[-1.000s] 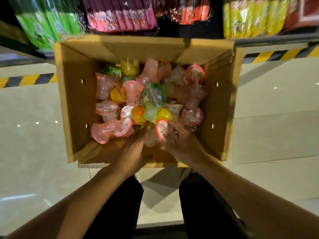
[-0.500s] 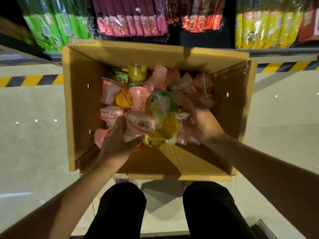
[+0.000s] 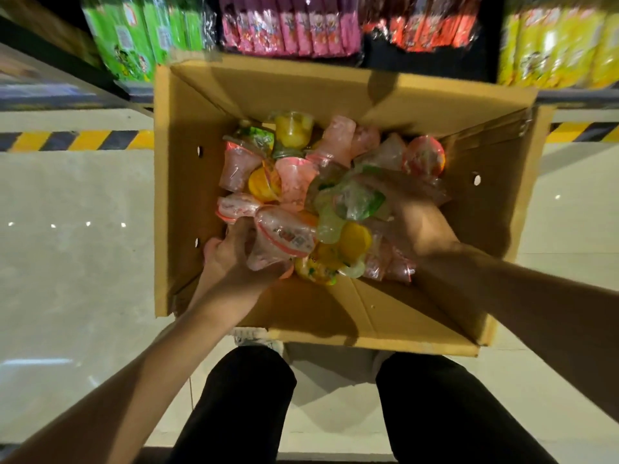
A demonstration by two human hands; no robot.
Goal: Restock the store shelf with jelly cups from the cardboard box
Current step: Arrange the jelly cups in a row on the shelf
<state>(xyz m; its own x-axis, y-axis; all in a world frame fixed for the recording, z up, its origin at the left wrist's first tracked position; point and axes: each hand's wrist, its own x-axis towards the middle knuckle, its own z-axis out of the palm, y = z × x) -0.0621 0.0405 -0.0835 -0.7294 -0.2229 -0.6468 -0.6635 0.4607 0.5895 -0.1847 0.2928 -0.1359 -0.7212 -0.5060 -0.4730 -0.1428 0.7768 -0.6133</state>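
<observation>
Head view. An open cardboard box (image 3: 187,195) sits on the floor (image 3: 67,262) directly in front of the person's knees, flaps spread outward. Jelly cups (image 3: 294,182) in pink, yellow, green and clear fill the box in a loose pile, most lying tilted or on their sides.

The left hand (image 3: 234,262) reaches into the box at 7 o'clock of the pile and is closed around a pink jelly cup (image 3: 281,242), which lies tilted with its printed lid facing up. The right hand (image 3: 415,222) reaches in at 3 o'clock; its fingers curl over a green jelly cup (image 3: 358,199) at the middle of the pile, in contact with it.

The store shelf (image 3: 100,85) runs across 12 o'clock, beyond the box. It carries green packets (image 3: 134,31), pink packets (image 3: 288,28), red packets (image 3: 432,21) and yellow packets (image 3: 556,45), left to right.
</observation>
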